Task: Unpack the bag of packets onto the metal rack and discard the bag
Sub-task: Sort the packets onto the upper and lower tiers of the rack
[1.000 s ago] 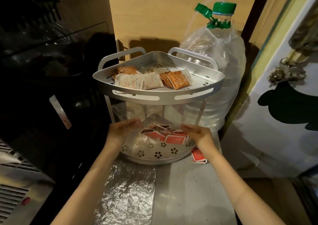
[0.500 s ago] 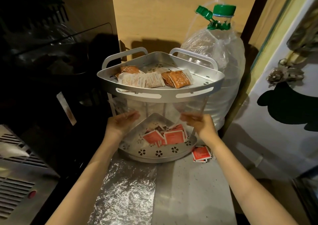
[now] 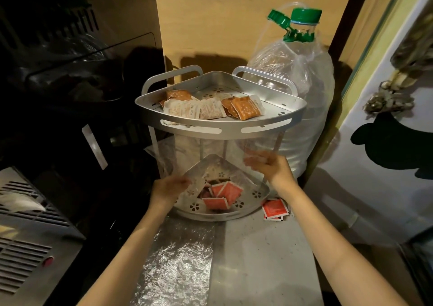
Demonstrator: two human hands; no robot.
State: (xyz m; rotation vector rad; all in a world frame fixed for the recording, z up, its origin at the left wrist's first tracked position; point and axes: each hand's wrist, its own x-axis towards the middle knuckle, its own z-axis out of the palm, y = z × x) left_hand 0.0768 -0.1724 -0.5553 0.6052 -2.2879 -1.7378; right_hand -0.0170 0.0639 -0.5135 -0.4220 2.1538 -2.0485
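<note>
Since earlier we've lifted the bag [image 3: 206,160] higher: left hand [image 3: 167,187] and right hand [image 3: 269,165] pinch its corners, mouth down over the rack's [image 3: 220,127] lower shelf

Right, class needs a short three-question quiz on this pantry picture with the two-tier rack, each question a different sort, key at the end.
1. True or false: the red square packets lie on the lower tier of the silver metal corner rack.
2. What do the left hand and the right hand hold between them? A) a clear plastic bag B) a green cap C) a foil sheet
3. Fill in: a few red packets lie on the counter, ____ the rack.

Key: 1 true; 2 A; 3 outside, by its right corner.
</note>
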